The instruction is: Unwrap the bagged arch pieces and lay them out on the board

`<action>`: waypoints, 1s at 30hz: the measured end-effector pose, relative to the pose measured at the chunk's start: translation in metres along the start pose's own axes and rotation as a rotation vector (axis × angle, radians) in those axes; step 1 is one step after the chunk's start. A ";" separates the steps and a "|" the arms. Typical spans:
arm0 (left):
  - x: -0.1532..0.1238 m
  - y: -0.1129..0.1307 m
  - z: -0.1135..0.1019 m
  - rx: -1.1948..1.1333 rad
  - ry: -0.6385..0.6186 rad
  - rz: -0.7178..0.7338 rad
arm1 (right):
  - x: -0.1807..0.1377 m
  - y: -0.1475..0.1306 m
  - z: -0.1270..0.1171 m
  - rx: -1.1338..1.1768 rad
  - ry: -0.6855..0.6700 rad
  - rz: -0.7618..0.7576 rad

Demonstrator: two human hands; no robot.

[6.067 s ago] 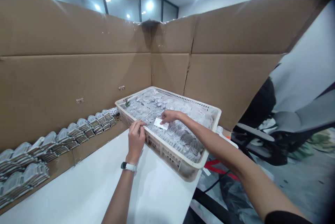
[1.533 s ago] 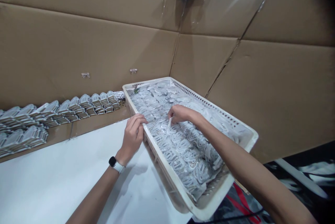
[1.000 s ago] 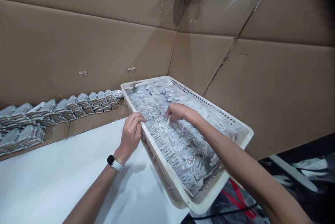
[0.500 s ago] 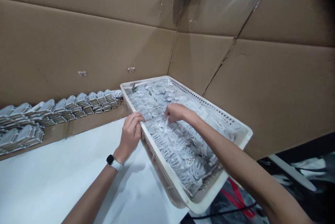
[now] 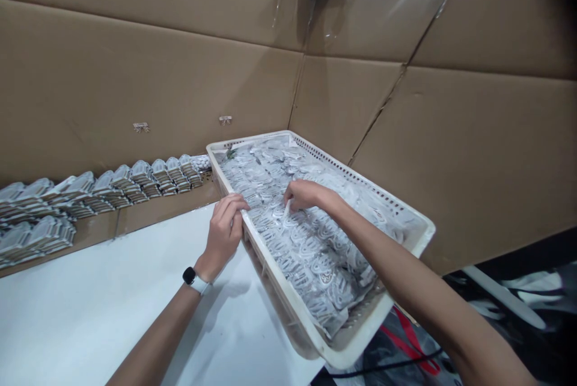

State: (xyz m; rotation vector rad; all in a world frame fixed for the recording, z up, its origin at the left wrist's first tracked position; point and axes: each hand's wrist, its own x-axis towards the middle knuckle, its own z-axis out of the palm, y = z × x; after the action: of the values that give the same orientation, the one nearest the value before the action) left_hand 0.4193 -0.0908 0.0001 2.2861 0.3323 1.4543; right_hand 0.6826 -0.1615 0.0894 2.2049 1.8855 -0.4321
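A cream plastic crate (image 5: 408,214) sits on the right end of a white table (image 5: 112,302), its near end hanging past the table edge. It is packed with small clear-wrapped grey and white pieces (image 5: 311,254). My left hand (image 5: 224,231), a watch on its wrist, rests on the crate's left rim with fingers curled over it. My right hand (image 5: 303,195) reaches into the crate, fingers pinched on a small white slip among the packets.
Rows of stacked grey packets (image 5: 90,187) line a brown cardboard ledge along the table's left back. Tall cardboard walls (image 5: 451,151) enclose the back and right. Red straps and dark clutter (image 5: 406,344) lie on the floor below the crate.
The view dropped from the room to the crate. The white slip in my right hand went from lying flat on the packets to standing edge-down between them. Over the last second, almost nothing moved.
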 end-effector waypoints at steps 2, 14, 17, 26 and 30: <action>0.000 0.000 0.000 0.004 0.000 -0.002 | 0.000 0.001 -0.001 0.024 -0.032 -0.027; 0.000 0.000 0.000 0.009 0.000 0.006 | -0.001 -0.004 -0.001 0.018 -0.042 -0.041; 0.000 0.000 0.000 0.009 -0.001 0.006 | -0.002 -0.006 0.001 -0.006 -0.037 -0.022; 0.000 0.000 -0.001 0.008 0.000 0.004 | -0.005 -0.010 -0.005 0.031 -0.157 -0.039; 0.000 0.000 -0.001 0.006 -0.004 -0.003 | -0.004 -0.011 -0.004 0.025 -0.155 -0.030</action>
State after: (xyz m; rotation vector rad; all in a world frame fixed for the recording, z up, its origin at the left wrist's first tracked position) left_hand 0.4184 -0.0908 0.0004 2.2921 0.3388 1.4484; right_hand 0.6716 -0.1617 0.0948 2.0949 1.8431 -0.6157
